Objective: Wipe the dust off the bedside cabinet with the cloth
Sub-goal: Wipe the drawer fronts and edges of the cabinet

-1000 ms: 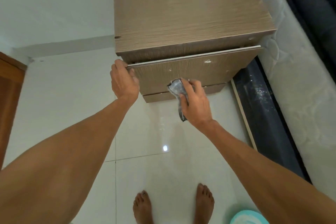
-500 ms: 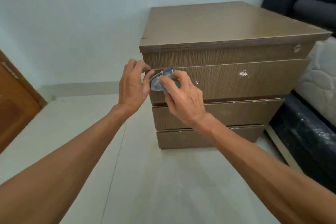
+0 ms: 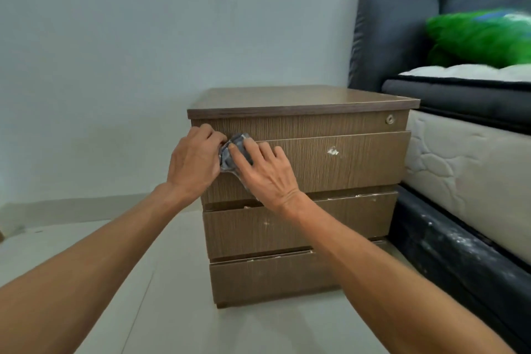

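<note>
The brown wood-grain bedside cabinet (image 3: 330,169) stands on the floor with three drawer fronts, the top one slightly out. A small grey cloth (image 3: 232,149) is bunched against the top drawer's upper left corner. My right hand (image 3: 264,172) presses the cloth flat against the drawer front. At the drawer's left edge, my left hand (image 3: 195,164) has its fingers curled and touches the cloth. Most of the cloth is hidden under the fingers.
A bed with a white mattress (image 3: 471,172), dark frame (image 3: 459,261) and grey headboard (image 3: 402,23) stands right of the cabinet. A green pillow (image 3: 482,37) lies on the bed. Pale wall behind, light tiled floor (image 3: 178,310) in front.
The view has dropped from looking down on the cabinet to facing its front. My right hand brought the cloth up from the lower drawers to the top drawer's left corner, beside my left hand.
</note>
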